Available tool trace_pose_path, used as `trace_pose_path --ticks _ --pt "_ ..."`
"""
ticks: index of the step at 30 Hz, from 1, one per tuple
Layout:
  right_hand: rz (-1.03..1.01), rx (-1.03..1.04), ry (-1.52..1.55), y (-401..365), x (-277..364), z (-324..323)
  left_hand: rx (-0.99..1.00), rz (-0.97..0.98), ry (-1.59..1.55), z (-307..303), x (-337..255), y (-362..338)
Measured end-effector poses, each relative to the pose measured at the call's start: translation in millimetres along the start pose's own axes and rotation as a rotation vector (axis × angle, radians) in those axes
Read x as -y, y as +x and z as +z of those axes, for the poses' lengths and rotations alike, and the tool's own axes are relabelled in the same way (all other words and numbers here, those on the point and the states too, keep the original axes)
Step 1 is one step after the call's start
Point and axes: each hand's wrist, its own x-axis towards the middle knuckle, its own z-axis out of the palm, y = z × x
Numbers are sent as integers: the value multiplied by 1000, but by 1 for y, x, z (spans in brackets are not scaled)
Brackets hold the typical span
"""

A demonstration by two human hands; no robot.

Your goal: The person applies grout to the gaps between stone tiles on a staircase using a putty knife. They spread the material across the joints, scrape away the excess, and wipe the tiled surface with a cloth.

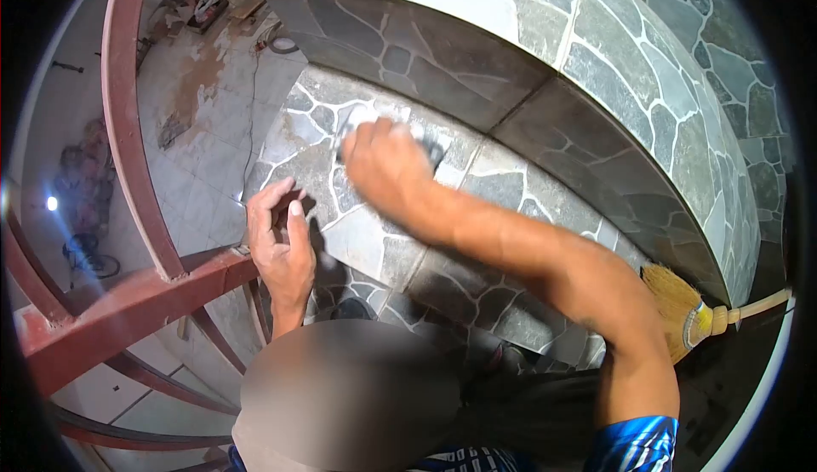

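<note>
My right hand point(387, 161) is closed over a dark, flat object point(436, 154) whose edge shows beside the knuckles; motion blurs it and I cannot make out what it is. It is at the stone-patterned step point(459, 144), near the base of the riser, with some whitish material around the fingers. My left hand point(282, 242) is raised beside the red metal railing, fingers curled and apart, holding nothing.
A red railing point(128, 297) runs along the left. At the right lies a straw broom point(677, 310) against a higher stone-patterned step point(630, 72). Tools and debris point(204, 8) lie on the tiled floor point(196, 174) at the upper left.
</note>
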Motion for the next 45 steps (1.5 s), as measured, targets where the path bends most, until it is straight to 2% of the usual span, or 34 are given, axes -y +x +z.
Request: trace_pose_path --ticks 2,7,12,17,18,20,21,22,24,25,28,29,32,34,35,36,39,40,42,45 --pt "87 -74 45 17 -28 11 8 6 11 -1 -3 0" --pt "-67 66 28 -8 3 -7 -15 10 38 -11 5 -2" --pt "-3 -1 74 17 -42 -2 0 -26 11 -9 8 -7" --pt "-10 27 41 21 -45 -4 -18 2 16 -6 2 5" --pt "25 -37 86 24 -49 -1 -10 -3 33 -9 0 3" --pt "-58 145 19 18 -33 0 -34 26 2 -10 6 6" --pt "-85 2 15 11 -24 -2 -48 29 -16 -9 6 5" --pt "-72 -33 16 18 -31 1 -66 35 -34 -9 8 5" --pt "-22 -76 35 23 -48 5 -24 33 26 -13 6 2" --pt "14 14 51 26 -45 1 -27 38 7 -10 7 4" --pt "-87 13 59 14 -32 -1 -66 61 9 -6 5 12" --pt "-121 -110 -13 12 -40 -4 -88 47 -1 -5 2 12" --pt "9 43 50 25 -47 -3 -79 78 57 -4 1 8" --pt "-152 19 64 10 -37 -16 -69 154 131 -3 2 8" --pt "-143 -22 46 12 -40 -11 -90 19 -58 2 -4 5" --pt "-131 -43 42 8 -41 -6 -61 4 -17 0 -1 3" --pt "-25 68 173 29 -44 -6 7 39 37 -1 -3 1" --pt "-114 20 186 27 -36 -1 5 63 35 -1 -4 0" --pt "-146 -85 133 28 -37 5 -16 66 13 3 -4 -1" --pt "-77 58 205 54 -34 3 -24 11 -27 1 -7 0"
